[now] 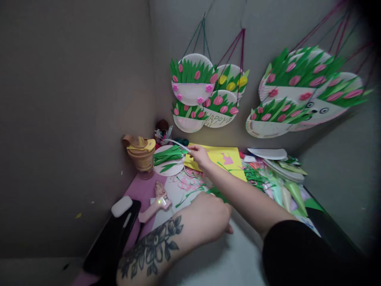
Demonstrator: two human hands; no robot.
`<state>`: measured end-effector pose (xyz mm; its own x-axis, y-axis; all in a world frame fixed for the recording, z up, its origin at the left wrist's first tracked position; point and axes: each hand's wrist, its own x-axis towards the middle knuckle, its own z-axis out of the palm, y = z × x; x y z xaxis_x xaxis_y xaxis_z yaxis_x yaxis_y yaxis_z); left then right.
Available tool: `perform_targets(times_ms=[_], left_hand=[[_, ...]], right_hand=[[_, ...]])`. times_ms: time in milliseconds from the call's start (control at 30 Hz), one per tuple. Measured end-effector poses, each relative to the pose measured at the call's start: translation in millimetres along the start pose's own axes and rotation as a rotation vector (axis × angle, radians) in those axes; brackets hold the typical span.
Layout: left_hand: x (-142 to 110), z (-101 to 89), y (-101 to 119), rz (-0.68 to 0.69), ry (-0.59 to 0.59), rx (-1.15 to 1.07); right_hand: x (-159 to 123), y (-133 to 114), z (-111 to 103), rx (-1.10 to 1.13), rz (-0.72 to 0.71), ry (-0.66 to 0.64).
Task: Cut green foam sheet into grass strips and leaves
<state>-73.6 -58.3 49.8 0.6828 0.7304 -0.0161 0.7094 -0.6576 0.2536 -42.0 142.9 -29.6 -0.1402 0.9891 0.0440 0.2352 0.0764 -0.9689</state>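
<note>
Grey wall (74, 99) fills the left and back. Hanging on it by yarn: paper-plate tulip baskets (208, 93), a second bunch further right (300, 91). Below, a cluttered craft table (143, 190) with a purple surface at its left edge. Right arm in a black sleeve (297, 254) stretches across the table; right hand (200, 155) is far out, fingers pinched on a thin pale strip (178, 143) that runs left over the green paper leaves (168, 155). The leaves lie piled on a white paper plate (169, 166) at the back of the table, just beside a tan stacked cup holder (141, 155). Left hand (210, 216), forearm tattooed, sits low and near, curled with knuckles up; cannot tell if it holds anything. Yellow sheet (223, 157) lies behind the right hand. Pink glue gun (156, 202) lies on the table left of the left hand, green light on. Black phone (110, 238) with a white case (121, 206) on it at the near left corner.
</note>
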Motion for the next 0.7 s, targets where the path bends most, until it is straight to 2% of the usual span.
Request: perform_targets(times_ms=[100,167,233,300,433,533,567,633,700], left_hand=[[-2.6,-8.1,-1.4,-0.029,-0.074,0.019],[-3.0,-13.8,-2.3,-0.071,-0.117,0.036],[-2.7,-18.7,-2.3,-0.091,-0.134,0.050],[-1.7,-21.1,-1.0,-0.092,-0.140,0.053],[4.1,-15.4,5.3,-0.085,-0.182,0.088],[8.5,-10.4,11.2,-0.062,-0.205,0.125],[8.3,-11.1,13.3,-0.047,-0.193,0.134],[3.7,-17.3,18.1,-0.007,-0.075,0.139],[-6.4,-27.8,24.4,0.021,0.234,0.081]], right_hand=[[22.2,-2.6,18.1,-0.045,-0.006,0.011],[24.8,-0.5,13.8,-0.076,-0.028,0.031],[14.5,4.4,-2.4,-0.101,-0.054,0.045],[-7.8,10.6,-26.4,-0.112,-0.071,0.038],[-71.2,12.7,-84.8,-0.099,-0.098,0.019],[-119.5,-9.9,-137.1,-0.003,-0.216,0.041],[-135.1,-22.2,-156.3,0.031,-0.252,0.096],[-166.0,-49.7,-194.9,0.103,-0.320,0.231],[-195.5,-72.9,-228.7,0.179,-0.414,0.375]])
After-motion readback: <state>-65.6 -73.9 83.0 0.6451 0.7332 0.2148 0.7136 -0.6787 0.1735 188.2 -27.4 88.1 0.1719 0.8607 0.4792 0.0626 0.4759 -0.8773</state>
